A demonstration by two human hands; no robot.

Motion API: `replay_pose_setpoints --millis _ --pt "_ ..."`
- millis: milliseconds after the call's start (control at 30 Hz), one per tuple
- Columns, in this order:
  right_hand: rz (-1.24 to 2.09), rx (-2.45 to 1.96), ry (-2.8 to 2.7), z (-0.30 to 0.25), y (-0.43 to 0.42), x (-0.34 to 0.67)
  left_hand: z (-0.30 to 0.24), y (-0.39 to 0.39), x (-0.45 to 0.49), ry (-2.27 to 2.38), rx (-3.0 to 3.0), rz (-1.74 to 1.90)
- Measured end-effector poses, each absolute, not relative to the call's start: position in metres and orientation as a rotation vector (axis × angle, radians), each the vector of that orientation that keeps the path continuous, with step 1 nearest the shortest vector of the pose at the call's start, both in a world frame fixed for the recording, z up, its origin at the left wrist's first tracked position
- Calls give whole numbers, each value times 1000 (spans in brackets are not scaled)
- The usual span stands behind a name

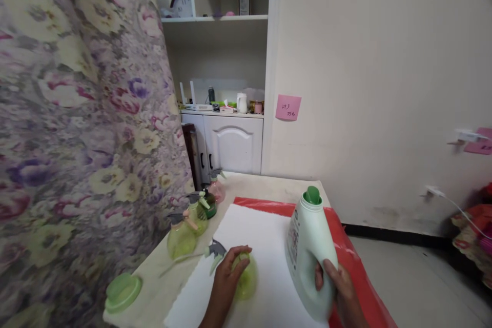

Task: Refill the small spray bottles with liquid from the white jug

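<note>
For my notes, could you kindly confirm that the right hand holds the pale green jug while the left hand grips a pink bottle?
Not quite: in the head view, the left hand grips a yellow-green bottle; the right hand does hold the pale green jug.

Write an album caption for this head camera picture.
The left hand grasps a yellow-green bottle by its neck while the right hand holds a pale green jug by the handle.

A bare, slim-fingered left hand (235, 265) is showing at the lower centre of the frame, its uncovered left forearm (217, 301) widening toward the bottom edge; a bare right hand (341, 282) is appearing at lower right, the visible right forearm (354, 313) likewise being uncovered.
</note>
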State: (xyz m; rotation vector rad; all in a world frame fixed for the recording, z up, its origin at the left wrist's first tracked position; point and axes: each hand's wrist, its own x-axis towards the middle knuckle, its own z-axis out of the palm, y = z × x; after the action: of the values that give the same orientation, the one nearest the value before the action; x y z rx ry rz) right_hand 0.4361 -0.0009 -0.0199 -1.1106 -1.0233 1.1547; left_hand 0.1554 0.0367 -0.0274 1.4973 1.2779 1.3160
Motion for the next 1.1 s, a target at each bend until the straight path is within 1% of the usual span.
replay_pose_setpoints --millis 233,367,500,700,933,1100 --pt "1285 -1026 -955 -24 2 440 -27 39 157 1243 1486 1341" --pt "1256 -995 -936 -22 0 437 -27 37 158 1242 1480 1344" --pt "1244 -1010 -932 -18 0 433 -27 36 157 1241 1473 1331" --pt "1323 -1110 -878 -12 1 435 -23 38 150 1184 1538 1267" --pt "1244 -1165 -843 -14 -1 435 -17 42 145 1127 1594 1204" --pt "1214 -1181 -833 -5 3 431 -19 42 146 1113 1616 1182"
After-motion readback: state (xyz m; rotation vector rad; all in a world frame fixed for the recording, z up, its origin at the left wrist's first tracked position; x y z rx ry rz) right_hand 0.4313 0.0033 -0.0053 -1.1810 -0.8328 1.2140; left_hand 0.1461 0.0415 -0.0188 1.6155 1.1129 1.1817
